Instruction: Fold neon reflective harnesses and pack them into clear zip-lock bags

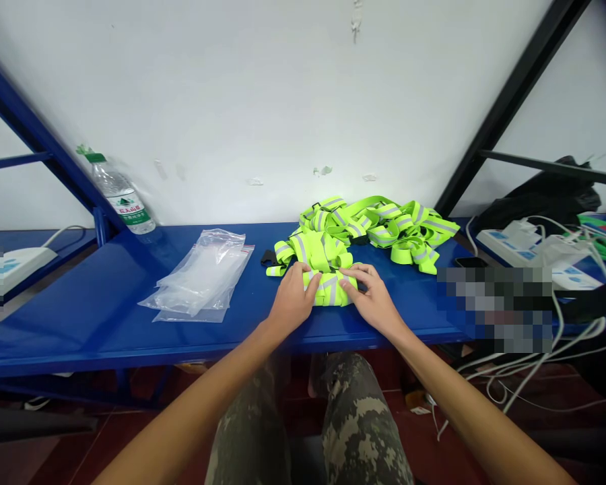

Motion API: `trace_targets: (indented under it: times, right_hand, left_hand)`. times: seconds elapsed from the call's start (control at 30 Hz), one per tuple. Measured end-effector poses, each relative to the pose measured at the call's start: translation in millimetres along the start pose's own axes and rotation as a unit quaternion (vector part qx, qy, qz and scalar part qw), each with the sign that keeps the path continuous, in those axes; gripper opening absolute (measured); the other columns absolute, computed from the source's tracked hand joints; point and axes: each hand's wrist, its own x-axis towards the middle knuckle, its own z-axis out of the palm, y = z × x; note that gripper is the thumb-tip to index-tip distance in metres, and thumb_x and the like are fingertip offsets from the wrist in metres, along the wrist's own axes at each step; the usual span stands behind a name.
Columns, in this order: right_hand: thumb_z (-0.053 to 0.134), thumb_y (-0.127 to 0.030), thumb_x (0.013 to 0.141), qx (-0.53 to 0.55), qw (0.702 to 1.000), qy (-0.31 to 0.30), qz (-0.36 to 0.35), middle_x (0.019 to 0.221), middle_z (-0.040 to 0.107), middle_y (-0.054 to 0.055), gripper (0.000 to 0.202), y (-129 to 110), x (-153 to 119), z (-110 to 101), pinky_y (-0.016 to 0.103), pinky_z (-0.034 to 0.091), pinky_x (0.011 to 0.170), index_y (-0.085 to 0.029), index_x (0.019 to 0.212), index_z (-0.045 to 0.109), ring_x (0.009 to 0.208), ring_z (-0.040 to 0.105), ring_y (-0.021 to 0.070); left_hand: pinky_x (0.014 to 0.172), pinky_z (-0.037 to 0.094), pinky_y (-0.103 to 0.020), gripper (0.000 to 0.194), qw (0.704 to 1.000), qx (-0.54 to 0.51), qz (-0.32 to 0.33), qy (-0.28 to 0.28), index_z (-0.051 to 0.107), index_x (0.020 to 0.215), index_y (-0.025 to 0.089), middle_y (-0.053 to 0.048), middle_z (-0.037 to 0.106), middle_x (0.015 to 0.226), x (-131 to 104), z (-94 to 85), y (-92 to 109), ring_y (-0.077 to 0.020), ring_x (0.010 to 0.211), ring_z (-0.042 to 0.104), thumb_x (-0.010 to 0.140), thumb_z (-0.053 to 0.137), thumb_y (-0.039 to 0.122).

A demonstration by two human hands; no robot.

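Near the front of the blue table lies a bundle of reflective strap [329, 289], neon yellow-green with silver-grey stripes. My left hand [293, 296] grips its left end, thumb on top and fingers behind. At the other end, my right hand [372, 296] holds the bundle the same way. Just behind it sits more of the same strap [310, 248], with a black buckle [268, 258] sticking out on the left. A larger loose heap of these straps [384, 222] spreads behind and to the right, against the wall.
Clear plastic zip bags [202, 276] lie stacked to the left on the blue table [106, 316]. A water bottle [126, 199] leans by the wall. On the right are a dark phone [470, 263], a power strip [505, 246] and white cables [525, 370] hanging down.
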Motion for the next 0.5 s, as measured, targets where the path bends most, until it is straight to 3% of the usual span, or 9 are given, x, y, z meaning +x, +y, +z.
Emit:
trace_targets:
  times: [0.1, 0.2, 0.27, 0.4, 0.5]
  right_hand:
    - [0.060, -0.041, 0.089, -0.007, 1.000, 0.001, -0.023, 0.114, 0.059, 0.012, 0.029, -5, -3, 1, 0.034, 0.058, 0.073, -0.021, 0.105, 0.074, 0.101, 0.063, 0.0239]
    - [0.055, -0.035, 0.093, -0.054, 0.994, -0.025, -0.090, 0.115, 0.063, 0.012, 0.026, -11, -8, -2, 0.041, 0.054, 0.091, -0.021, 0.106, 0.073, 0.106, 0.063, 0.0242]
    - [0.057, -0.034, 0.093, -0.089, 0.984, -0.071, -0.138, 0.123, 0.062, 0.012, 0.028, -14, -11, -7, 0.044, 0.048, 0.102, -0.022, 0.114, 0.070, 0.117, 0.059, 0.0256]
    - [0.070, -0.041, 0.084, -0.139, 0.957, -0.192, -0.169, 0.142, 0.052, 0.011, 0.057, -13, -14, -24, 0.046, 0.045, 0.109, -0.024, 0.136, 0.055, 0.129, 0.052, 0.0279]
    - [0.063, -0.037, 0.090, -0.168, 0.944, -0.210, -0.192, 0.142, 0.054, 0.011, 0.052, -10, -14, -32, 0.046, 0.044, 0.111, -0.022, 0.139, 0.051, 0.130, 0.053, 0.0264]
  left_hand:
    - [0.089, 0.045, -0.039, 0.020, 1.000, -0.009, -0.018, -0.017, 0.047, 0.101, 0.019, -0.009, 0.063, 0.103, 2, -3.2, -1, -0.0243, 0.099, 0.060, 0.096, 0.045, 0.038]
    - [0.088, 0.045, -0.038, 0.018, 0.998, -0.014, -0.038, -0.039, 0.047, 0.100, 0.020, -0.009, 0.063, 0.105, 4, -7.3, -4, -0.0239, 0.099, 0.060, 0.095, 0.045, 0.037]
    - [0.087, 0.045, -0.038, 0.018, 0.997, -0.019, -0.056, -0.057, 0.048, 0.099, 0.020, -0.008, 0.064, 0.104, 6, -9.1, -6, -0.0237, 0.099, 0.060, 0.095, 0.044, 0.037]
    - [0.085, 0.045, -0.035, 0.018, 0.990, -0.021, -0.092, -0.102, 0.052, 0.095, 0.020, -0.008, 0.066, 0.102, 10, -8.0, -7, -0.0224, 0.096, 0.062, 0.095, 0.043, 0.036]
    - [0.081, 0.045, -0.034, 0.017, 0.991, 0.043, -0.087, -0.095, 0.054, 0.096, 0.019, -0.007, 0.067, 0.098, 8, -4.1, -2, -0.0224, 0.092, 0.062, 0.095, 0.044, 0.034]
